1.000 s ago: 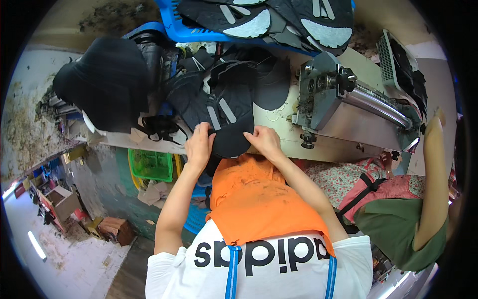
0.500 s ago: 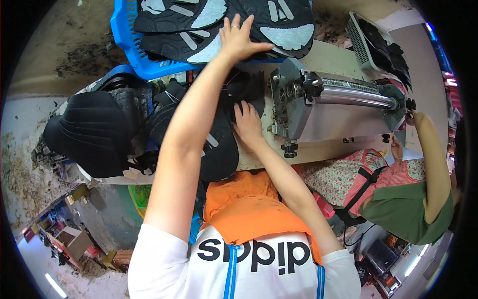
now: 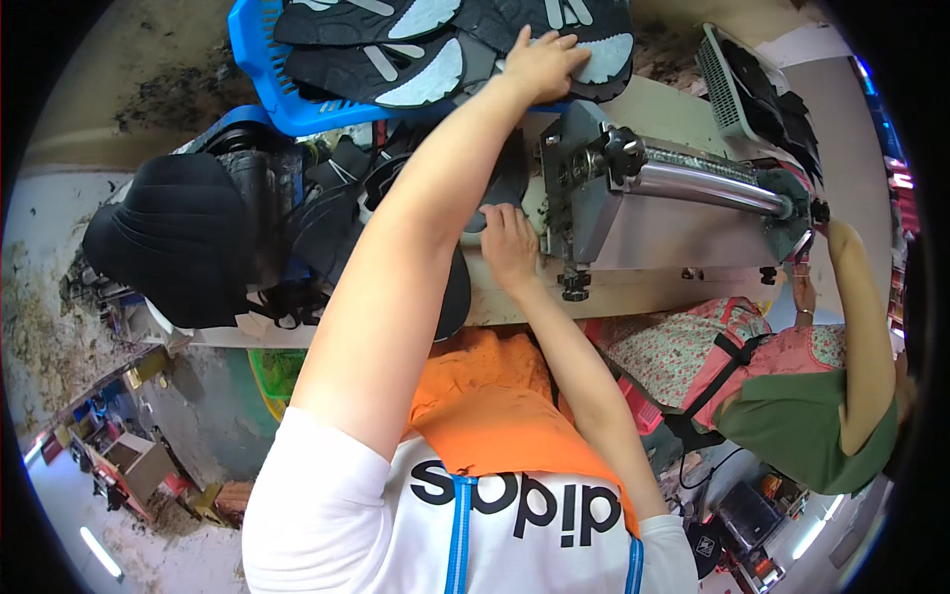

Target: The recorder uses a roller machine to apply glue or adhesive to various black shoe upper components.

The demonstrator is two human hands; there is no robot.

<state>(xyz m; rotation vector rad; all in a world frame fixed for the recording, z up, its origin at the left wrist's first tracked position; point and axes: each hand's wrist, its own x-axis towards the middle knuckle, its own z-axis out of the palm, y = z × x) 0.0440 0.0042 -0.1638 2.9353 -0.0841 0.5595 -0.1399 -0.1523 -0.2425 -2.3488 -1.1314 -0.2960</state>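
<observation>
Flat black shoe pieces [image 3: 421,81] with pale crescent toe patches and grey bars lie stacked in the blue plastic basket [image 3: 259,49] at the back. My left hand [image 3: 544,67] reaches over to the basket's right part, fingers stretched and laid on the uppermost piece there. Lower down, my right hand [image 3: 511,243] has its fingers bent against the edge of a dark shoe piece [image 3: 477,222] on the bench, seemingly pinching it. Part of that piece is hidden behind my left forearm. More black pieces [image 3: 332,223] lie to its left.
A metal roller machine [image 3: 693,188] stands right of my hands. Behind it sits a pale crate [image 3: 722,89] with black pieces. A black-covered machine [image 3: 168,252] is at the left. A co-worker in a green sleeve [image 3: 802,426] works at the right.
My left hand has shifted right across the stack in the basket. My right hand has drawn slightly toward me and right, its fingers now more bent.
</observation>
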